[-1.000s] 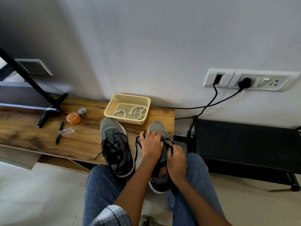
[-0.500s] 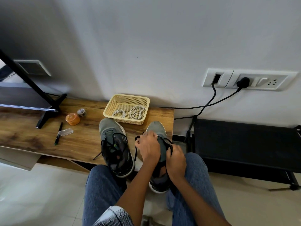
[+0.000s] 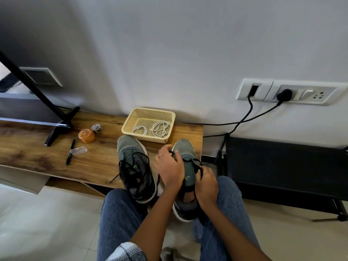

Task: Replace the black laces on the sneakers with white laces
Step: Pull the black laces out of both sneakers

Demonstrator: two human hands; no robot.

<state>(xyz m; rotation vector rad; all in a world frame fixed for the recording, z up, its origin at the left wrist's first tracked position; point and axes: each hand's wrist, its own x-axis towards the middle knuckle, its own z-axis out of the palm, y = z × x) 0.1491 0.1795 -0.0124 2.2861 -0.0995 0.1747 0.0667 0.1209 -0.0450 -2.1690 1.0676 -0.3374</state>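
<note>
Two grey knit sneakers with white rubber soles stand side by side, toes toward the wall, on a long brown wood-grain shelf (image 3: pixel 37 151). The left grey sneaker (image 3: pixel 134 166) carries a loosened black cord lace (image 3: pixel 131 167) criss-crossing its tongue, one end trailing off the shelf edge. The right grey sneaker (image 3: pixel 185 176) sits between the person's denim-clad knees, its smooth grey tongue partly bared.

The left hand (image 3: pixel 169 168), a thin ring on one finger, reaches over the right sneaker's forefoot, its fingertips pinching that shoe's thin black lace (image 3: pixel 197 167) near the toe eyelets. The right hand (image 3: pixel 206 183) curls around the same lace beside the shoe's collar, gripping it.

Just behind the shoes, touching the wall side of the shelf, sits one pale yellow rectangular plastic basket (image 3: pixel 148 117) with perforated mesh walls. Inside lie two coiled white cord laces (image 3: pixel 150 129), one small bundle at left, one larger loop at right.

To the left on the shelf: one round orange translucent lidded tub (image 3: pixel 86 135), one small roll of patterned tape (image 3: pixel 97 128) just behind it, one slim black pen (image 3: pixel 70 152), and one clear plastic oblong case (image 3: pixel 78 150) touching the pen.

Two black cables run from a white wall socket plate (image 3: pixel 288 92).
</note>
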